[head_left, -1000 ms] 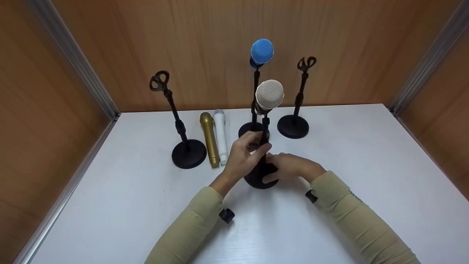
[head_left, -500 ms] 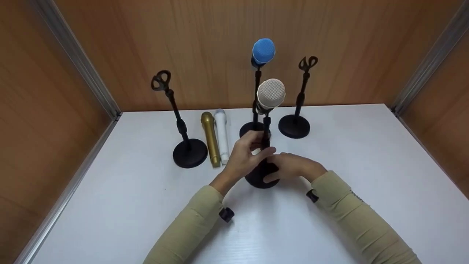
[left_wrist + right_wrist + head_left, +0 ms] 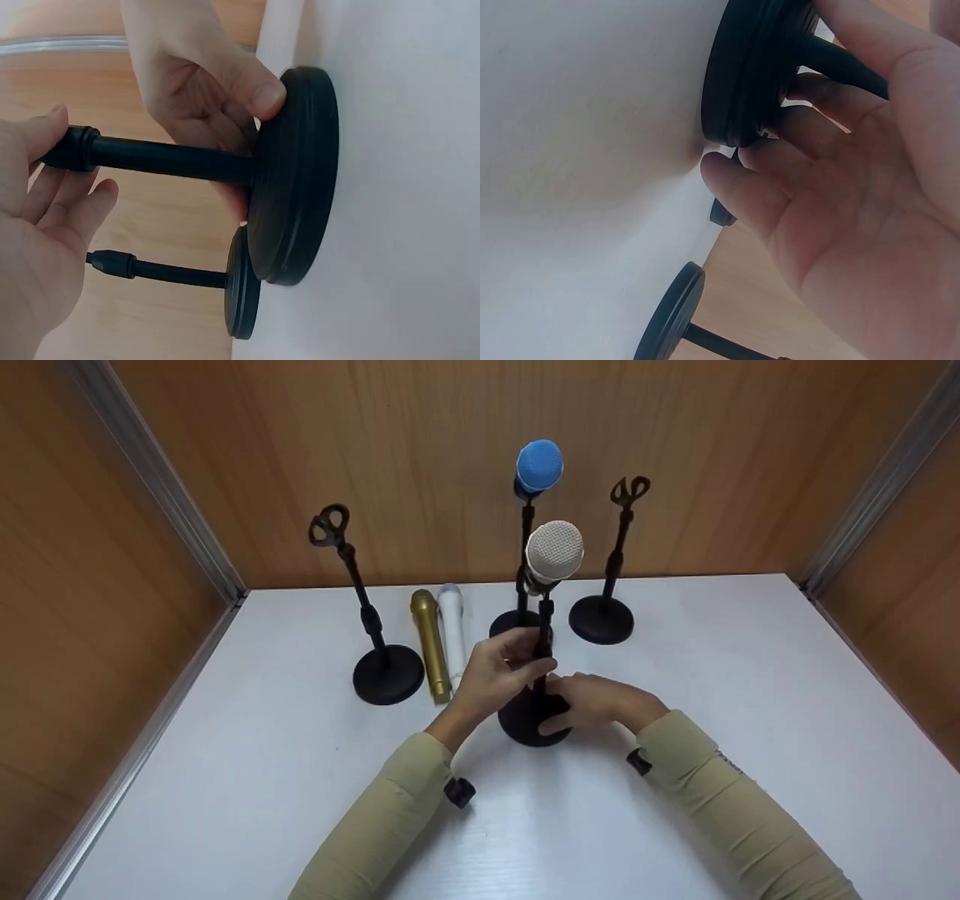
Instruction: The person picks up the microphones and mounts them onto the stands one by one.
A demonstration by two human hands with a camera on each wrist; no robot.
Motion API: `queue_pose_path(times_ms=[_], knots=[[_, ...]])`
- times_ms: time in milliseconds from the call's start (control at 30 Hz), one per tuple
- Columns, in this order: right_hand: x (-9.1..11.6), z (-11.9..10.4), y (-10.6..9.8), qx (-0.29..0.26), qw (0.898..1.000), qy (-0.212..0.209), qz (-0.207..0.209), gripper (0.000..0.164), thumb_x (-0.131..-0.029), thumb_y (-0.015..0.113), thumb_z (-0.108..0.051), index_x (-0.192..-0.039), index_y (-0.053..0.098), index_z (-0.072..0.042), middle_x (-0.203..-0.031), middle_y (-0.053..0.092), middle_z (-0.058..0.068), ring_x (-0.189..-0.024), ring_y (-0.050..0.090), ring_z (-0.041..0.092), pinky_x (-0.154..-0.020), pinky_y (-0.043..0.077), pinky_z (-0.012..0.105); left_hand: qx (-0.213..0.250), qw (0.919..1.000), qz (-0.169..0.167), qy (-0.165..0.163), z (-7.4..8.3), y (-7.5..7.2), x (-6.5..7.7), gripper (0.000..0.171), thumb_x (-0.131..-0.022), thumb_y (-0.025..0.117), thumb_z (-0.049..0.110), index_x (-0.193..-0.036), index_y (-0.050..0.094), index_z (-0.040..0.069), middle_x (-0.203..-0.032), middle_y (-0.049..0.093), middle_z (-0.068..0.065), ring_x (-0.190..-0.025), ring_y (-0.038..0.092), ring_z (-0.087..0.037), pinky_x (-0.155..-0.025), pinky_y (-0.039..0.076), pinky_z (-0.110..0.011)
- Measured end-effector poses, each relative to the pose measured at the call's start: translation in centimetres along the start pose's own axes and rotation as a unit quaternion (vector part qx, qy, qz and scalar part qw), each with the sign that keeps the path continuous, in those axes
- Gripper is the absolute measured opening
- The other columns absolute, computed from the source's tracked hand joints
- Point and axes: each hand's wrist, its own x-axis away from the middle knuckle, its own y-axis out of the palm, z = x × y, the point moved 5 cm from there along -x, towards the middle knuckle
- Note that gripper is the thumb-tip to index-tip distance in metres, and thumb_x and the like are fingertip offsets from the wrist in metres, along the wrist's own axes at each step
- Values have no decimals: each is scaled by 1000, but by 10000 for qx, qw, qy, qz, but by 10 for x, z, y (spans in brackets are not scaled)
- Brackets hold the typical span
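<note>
A black microphone stand [image 3: 521,724] stands upright at mid-table, bearing a microphone [image 3: 555,551] with a pale mesh head tilted toward me. My left hand [image 3: 495,679] holds its pole partway up; in the left wrist view the thumb and fingers are around the collar [image 3: 86,148]. My right hand [image 3: 596,701] grips the round base, its thumb on the top face. In the right wrist view the other fingers [image 3: 742,191] curl by the base's rim. Close behind, a second stand carries a blue-headed microphone [image 3: 540,465]; its base is partly hidden by the held stand and my left hand.
A stand with a bare clip [image 3: 388,675] is at left, another bare stand [image 3: 601,620] at back right. Between the left stand and the middle lie a gold microphone [image 3: 430,645] and a white microphone [image 3: 453,622] side by side. Wooden panels [image 3: 420,510] enclose the white table [image 3: 262,780].
My left hand and forearm have shifted slightly to the left, the thumb drawing back a little along the pole. My right hand and the other stands and microphones keep their places.
</note>
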Motion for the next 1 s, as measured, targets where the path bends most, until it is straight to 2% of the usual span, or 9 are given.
queue_pose_path(times_ms=[100, 233, 367, 500, 633, 800, 1000], knots=[[0, 0, 0, 22, 10000, 5, -9, 57, -91, 76, -41, -137, 60, -10, -138, 61, 5, -124, 57, 28, -108, 41, 50, -163, 9998, 133, -29, 2, 0, 0, 31, -87, 82, 12, -114, 71, 3, -99, 75, -3, -89, 73, -14, -82, 59, -30], [-1, -1, -1, 37, 10000, -33, -45, 55, -91, 76, -40, -135, 61, -11, -135, 63, 4, -121, 58, 25, -105, 44, 48, -203, 9997, 108, 87, 4, 3, 0, 24, -88, 80, 9, -109, 72, 1, -97, 76, -6, -85, 73, -13, -78, 60, -29], [-1, 0, -1, -53, 9999, 28, -130, 58, -91, 77, -40, -138, 59, -11, -136, 62, 4, -122, 58, 25, -106, 43, 48, -63, 9998, -73, 145, 2, 5, 0, 21, -90, 77, 4, -110, 71, 0, -96, 76, -6, -85, 74, -13, -76, 60, -31], [-1, 2, -1, -78, 9997, 129, -213, 56, -90, 77, -41, -135, 61, -10, -133, 63, 5, -120, 59, 24, -105, 44, 48, 114, 9994, -314, 65, -1, 6, -2, 20, -91, 75, 3, -111, 70, 0, -96, 76, -5, -86, 74, -15, -76, 61, -33], [0, 1, -2, -49, 9997, 78, -226, 51, -90, 77, -40, -129, 64, -9, -126, 66, 6, -114, 62, 22, -102, 47, 47, 195, 9979, -608, -63, -3, 4, -6, 18, -92, 74, 2, -109, 70, -1, -98, 75, -8, -87, 74, -16, -75, 60, -33], [0, -1, -4, 14, 9997, 3, -252, 52, -91, 76, -39, -131, 64, -9, -127, 66, 6, -117, 61, 23, -104, 46, 47, 181, 9949, -993, -48, -2, 1, -11, 19, -91, 74, 0, -109, 70, -4, -100, 73, -13, -87, 73, -18, -72, 61, -35], [-1, -1, -3, 97, 9995, -98, -277, 48, -92, 76, -38, -128, 65, -9, -124, 66, 5, -117, 61, 23, -104, 46, 47, 101, 9948, -1006, -73, -3, -1, -12, 22, -91, 74, 1, -112, 71, -4, -103, 73, -14, -90, 73, -17, -76, 60, -33]])
